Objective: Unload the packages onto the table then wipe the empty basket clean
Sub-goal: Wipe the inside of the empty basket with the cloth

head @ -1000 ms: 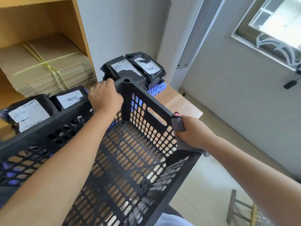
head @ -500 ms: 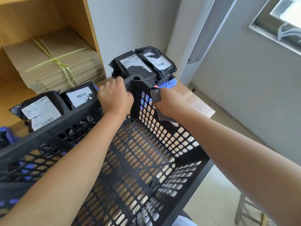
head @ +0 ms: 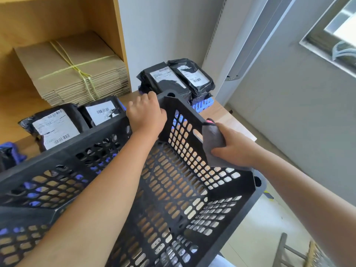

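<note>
The black perforated basket sat tipped toward the person at the near edge of the wooden table, and nothing lay inside it. The left hand curled over the rim at the far corner, about twelve o'clock, gripping it. The right hand pressed a grey cloth (a pink tag showed at its tip) against the side wall's rim at two o'clock, fingers and thumb folded round the cloth.

Behind the basket at ten o'clock, two black packages with white labels lay on the table. At one o'clock more packages were heaped on a blue crate, filling it past its top. A tied bundle of flat cardboard rested in the shelf at eleven.

Half a second before, the cloth hand had been up by the far corner, beside the left hand; it had since slid back along the rim toward the person. The left hand had kept its hold.
</note>
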A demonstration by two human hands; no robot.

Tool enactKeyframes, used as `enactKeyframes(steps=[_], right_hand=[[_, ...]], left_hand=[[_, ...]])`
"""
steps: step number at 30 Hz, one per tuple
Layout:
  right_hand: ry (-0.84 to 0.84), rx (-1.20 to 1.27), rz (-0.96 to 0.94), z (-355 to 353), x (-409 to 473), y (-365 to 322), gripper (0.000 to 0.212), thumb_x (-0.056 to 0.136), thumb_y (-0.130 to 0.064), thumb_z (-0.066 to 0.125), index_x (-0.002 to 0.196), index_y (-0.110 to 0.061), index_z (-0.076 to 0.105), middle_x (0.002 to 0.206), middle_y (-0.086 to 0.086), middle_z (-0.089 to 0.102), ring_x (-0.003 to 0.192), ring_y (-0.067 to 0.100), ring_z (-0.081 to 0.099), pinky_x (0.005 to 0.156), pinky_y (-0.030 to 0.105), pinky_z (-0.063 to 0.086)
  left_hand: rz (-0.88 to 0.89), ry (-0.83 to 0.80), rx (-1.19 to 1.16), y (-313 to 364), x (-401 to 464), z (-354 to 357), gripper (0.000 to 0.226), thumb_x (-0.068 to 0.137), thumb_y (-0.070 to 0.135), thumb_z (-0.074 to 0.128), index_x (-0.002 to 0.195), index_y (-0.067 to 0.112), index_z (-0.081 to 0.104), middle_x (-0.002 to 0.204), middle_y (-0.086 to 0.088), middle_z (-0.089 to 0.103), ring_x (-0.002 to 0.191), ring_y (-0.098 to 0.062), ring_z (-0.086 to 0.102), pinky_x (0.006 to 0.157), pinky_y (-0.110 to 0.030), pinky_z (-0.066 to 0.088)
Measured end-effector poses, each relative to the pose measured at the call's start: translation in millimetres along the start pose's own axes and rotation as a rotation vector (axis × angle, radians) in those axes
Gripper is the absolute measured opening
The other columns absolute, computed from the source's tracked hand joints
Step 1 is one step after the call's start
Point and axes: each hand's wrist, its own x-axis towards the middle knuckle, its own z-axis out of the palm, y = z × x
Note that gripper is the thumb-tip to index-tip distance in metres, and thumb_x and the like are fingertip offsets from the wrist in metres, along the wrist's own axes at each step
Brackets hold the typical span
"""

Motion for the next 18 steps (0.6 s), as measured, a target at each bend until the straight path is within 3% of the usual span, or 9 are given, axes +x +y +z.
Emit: enactKeyframes(steps=[2, 4, 7, 10, 14, 18], right_hand=[[-0.049, -0.014, 0.071, -0.9, -30.7, 15.3, 0.06, 0.082, -0.026, 0.067, 0.134, -0.033, 0.037, 0.104, -0.005, 0.06, 0.091, 0.021, 0.057, 0.07, 0.028, 0.041], [-0.017, -0.05, 0.152, 6.4, -53.1, 28.4, 0.057, 0.086, -0.027, 0.067, 0.134, -0.035, 0.037, 0.103, -0.001, 0.062, 0.089, 0.024, 0.058, 0.074, 0.033, 0.044], [0.126, -0.118, 0.185, 19.7, -58.5, 34.8, 0.022, 0.09, -0.033, 0.063, 0.103, -0.022, 0.049, 0.09, 0.002, 0.064, 0.082, 0.029, 0.058, 0.069, 0.036, 0.045], [0.137, -0.174, 0.194, 23.9, -48.3, 29.4, 0.027, 0.093, -0.037, 0.06, 0.084, -0.019, 0.042, 0.078, -0.002, 0.055, 0.076, 0.027, 0.052, 0.059, 0.033, 0.036], [0.151, -0.203, 0.18, 22.2, -40.3, 21.3, 0.034, 0.094, -0.035, 0.059, 0.074, -0.022, 0.034, 0.069, -0.011, 0.041, 0.064, 0.016, 0.043, 0.05, 0.017, 0.024], [0.133, -0.119, 0.134, 16.6, -14.0, 0.0, 0.039, 0.093, -0.027, 0.061, 0.066, -0.026, 0.034, 0.065, -0.011, 0.041, 0.056, -0.001, 0.036, 0.043, 0.015, 0.029]], left_hand=[[-0.008, -0.001, 0.009, 1.5, -0.7, 0.6, 0.032, 0.09, 0.03, 0.058, 0.114, 0.008, 0.057, 0.108, -0.01, 0.067, 0.1, -0.03, 0.062, 0.078, -0.038, 0.039], [-0.009, -0.006, 0.016, 1.9, -2.3, 0.4, 0.035, 0.09, 0.031, 0.058, 0.116, 0.007, 0.057, 0.109, -0.01, 0.066, 0.101, -0.03, 0.061, 0.08, -0.038, 0.04], [-0.007, 0.011, 0.008, 1.6, -3.2, -0.4, 0.034, 0.088, 0.03, 0.057, 0.114, 0.008, 0.057, 0.108, -0.01, 0.066, 0.1, -0.029, 0.061, 0.082, -0.039, 0.04], [-0.027, 0.013, -0.038, 3.1, -3.5, -1.4, 0.034, 0.085, 0.032, 0.055, 0.109, 0.009, 0.058, 0.105, -0.009, 0.067, 0.099, -0.029, 0.061, 0.086, -0.04, 0.039], [-0.053, -0.001, -0.079, 4.7, -4.0, -2.2, 0.035, 0.082, 0.034, 0.055, 0.106, 0.01, 0.058, 0.106, -0.009, 0.067, 0.101, -0.03, 0.06, 0.09, -0.041, 0.037], [-0.053, 0.004, -0.101, 3.7, -3.7, -2.1, 0.03, 0.08, 0.028, 0.055, 0.104, 0.01, 0.058, 0.102, -0.01, 0.067, 0.097, -0.031, 0.06, 0.089, -0.041, 0.037]])
